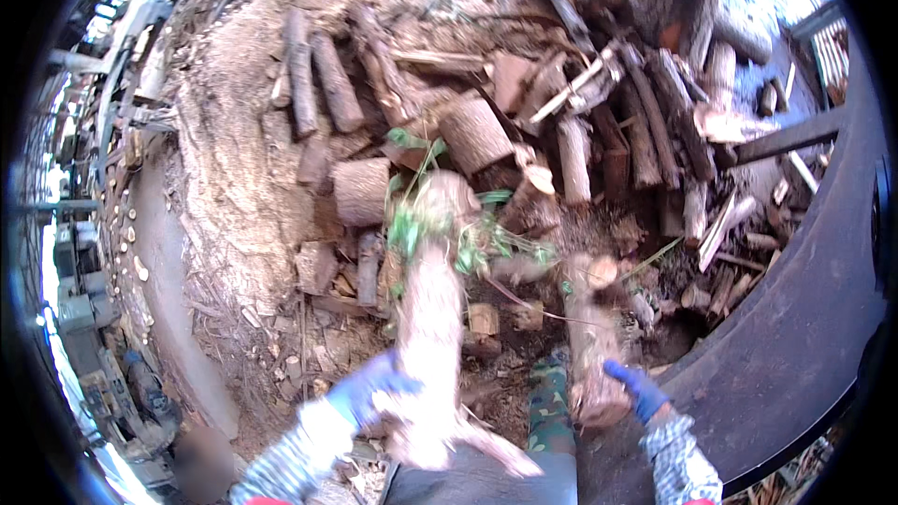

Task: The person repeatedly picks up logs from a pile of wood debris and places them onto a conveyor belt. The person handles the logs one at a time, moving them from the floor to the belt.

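Observation:
My left hand [369,389], in a blue glove, grips the left side of a thick pale log [431,313] near its close end, where a short side branch sticks out. The log is smeared by motion, and green leafy vines [409,229] hang about its far end. My right hand [642,393], also gloved in blue, is beside a second, shorter log [593,351]. Its fingers are stretched toward that log's right edge and seem to touch it. Both forearms wear patterned grey sleeves.
Many cut logs lie heaped ahead, including a stout round [475,134] and a grey pole-like log [335,82]. A large dark curved metal surface [748,365] fills the right side. Sawdust-strewn ground [248,168] lies left. A camouflage-clad leg [550,407] shows below.

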Available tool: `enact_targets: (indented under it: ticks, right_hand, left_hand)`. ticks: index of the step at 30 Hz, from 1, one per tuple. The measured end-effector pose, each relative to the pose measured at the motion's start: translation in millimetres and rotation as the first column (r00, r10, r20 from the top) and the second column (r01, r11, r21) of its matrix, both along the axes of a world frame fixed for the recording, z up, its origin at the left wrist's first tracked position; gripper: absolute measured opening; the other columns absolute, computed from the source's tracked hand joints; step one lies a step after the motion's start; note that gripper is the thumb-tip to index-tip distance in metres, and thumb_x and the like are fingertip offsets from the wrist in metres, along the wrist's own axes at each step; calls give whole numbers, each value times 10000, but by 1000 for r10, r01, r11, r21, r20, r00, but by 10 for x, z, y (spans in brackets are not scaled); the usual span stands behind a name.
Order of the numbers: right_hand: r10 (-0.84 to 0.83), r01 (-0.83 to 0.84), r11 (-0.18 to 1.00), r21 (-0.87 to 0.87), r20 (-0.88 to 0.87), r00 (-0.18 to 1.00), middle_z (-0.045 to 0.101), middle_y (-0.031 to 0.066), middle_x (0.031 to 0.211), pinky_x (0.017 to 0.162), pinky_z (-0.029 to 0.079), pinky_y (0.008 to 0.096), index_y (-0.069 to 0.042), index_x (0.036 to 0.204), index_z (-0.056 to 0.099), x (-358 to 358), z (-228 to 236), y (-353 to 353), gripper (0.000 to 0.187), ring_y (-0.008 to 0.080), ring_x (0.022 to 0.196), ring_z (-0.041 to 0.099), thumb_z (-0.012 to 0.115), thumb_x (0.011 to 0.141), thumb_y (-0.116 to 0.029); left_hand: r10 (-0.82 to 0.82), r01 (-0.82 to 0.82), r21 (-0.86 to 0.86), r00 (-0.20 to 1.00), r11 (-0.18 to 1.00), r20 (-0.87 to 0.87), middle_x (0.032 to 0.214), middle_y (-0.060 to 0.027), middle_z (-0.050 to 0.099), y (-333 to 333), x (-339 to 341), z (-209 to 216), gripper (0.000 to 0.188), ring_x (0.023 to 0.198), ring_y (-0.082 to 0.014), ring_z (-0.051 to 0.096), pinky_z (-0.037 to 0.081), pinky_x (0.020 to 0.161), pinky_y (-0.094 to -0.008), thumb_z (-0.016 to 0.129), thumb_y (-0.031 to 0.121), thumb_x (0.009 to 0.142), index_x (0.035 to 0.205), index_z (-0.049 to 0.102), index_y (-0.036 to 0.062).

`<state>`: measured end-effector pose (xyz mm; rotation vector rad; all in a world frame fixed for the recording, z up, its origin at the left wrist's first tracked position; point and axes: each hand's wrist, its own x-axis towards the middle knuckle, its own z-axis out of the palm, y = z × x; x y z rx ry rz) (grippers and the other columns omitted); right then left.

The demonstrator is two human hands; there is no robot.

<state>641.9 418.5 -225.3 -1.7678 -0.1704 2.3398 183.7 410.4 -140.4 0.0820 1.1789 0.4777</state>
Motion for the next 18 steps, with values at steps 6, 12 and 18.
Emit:
enact_targets:
  ticks: [6,12,18]
  right_hand:
    - [-384,306,868,-391,-138,913,682,234,1181,972,562,453,91,1315,545,-543,549,-662,547,331,1058,694,710,941,-273]
    - [32,-44,975,-216,-55,998,700,166,1141,900,558,360,83,1299,574,-1552,1320,-690,484,252,972,700,642,997,-289]
    - [518,-477,819,319,-53,854,684,121,1190,975,485,333,57,1318,572,-2594,1625,-310,695,169,1057,618,627,959,-535]
  left_hand:
    - [687,-524,457,633,719,-356,1075,-137,659,1258,-2039,356,450,955,-240,667,566,861,-392,560,347,965,1240,545,-9]
    - [-83,39,-134,938,990,-337,1145,-187,679,-781,-182,-413,666,994,-317,673,545,853,-439,588,586,915,1275,598,26]
    - [-631,794,-11,491,608,601,981,-118,624,-297,392,353,409,846,-222,633,561,713,-373,679,287,889,1175,566,18]
